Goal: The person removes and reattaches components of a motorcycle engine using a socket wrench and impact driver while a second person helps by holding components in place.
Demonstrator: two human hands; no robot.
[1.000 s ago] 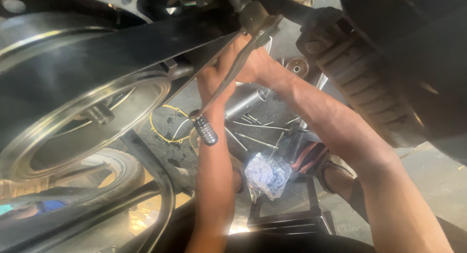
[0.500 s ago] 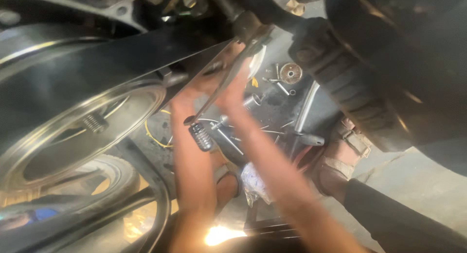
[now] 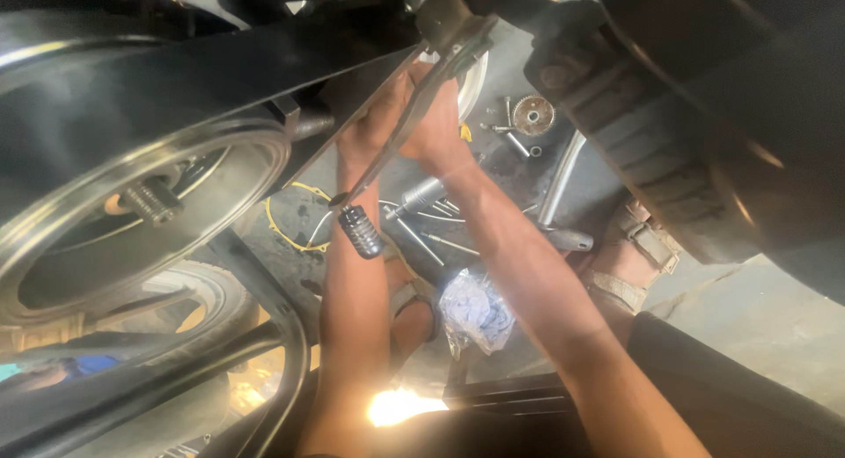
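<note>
A bent metal lever (image 3: 414, 115) with a black ribbed rubber tip (image 3: 361, 231) slants down from a pivot high on the machine. My right hand (image 3: 437, 134) is wrapped around the lever's shaft, just under the pivot. My left hand (image 3: 377, 128) is pressed up beside it, against the edge of the broad black cover (image 3: 220, 71). The lever crosses in front of that hand and its fingertips are hidden behind the cover. Both forearms reach up from the bottom of the view.
A big silver disc with a threaded stud (image 3: 150, 203) fills the left. A black tyre (image 3: 669, 150) hangs at the right. On the grimy floor lie a small gear (image 3: 532, 115), bolts and rods (image 3: 436, 238), a yellow ring (image 3: 286, 219), a crumpled plastic bag (image 3: 475, 310) and sandalled feet (image 3: 629, 260).
My hands stay on the upper lever. My right forearm swung towards the middle, then back out to the right. The view has shifted slightly, and the lever's tip has hardly moved.
</note>
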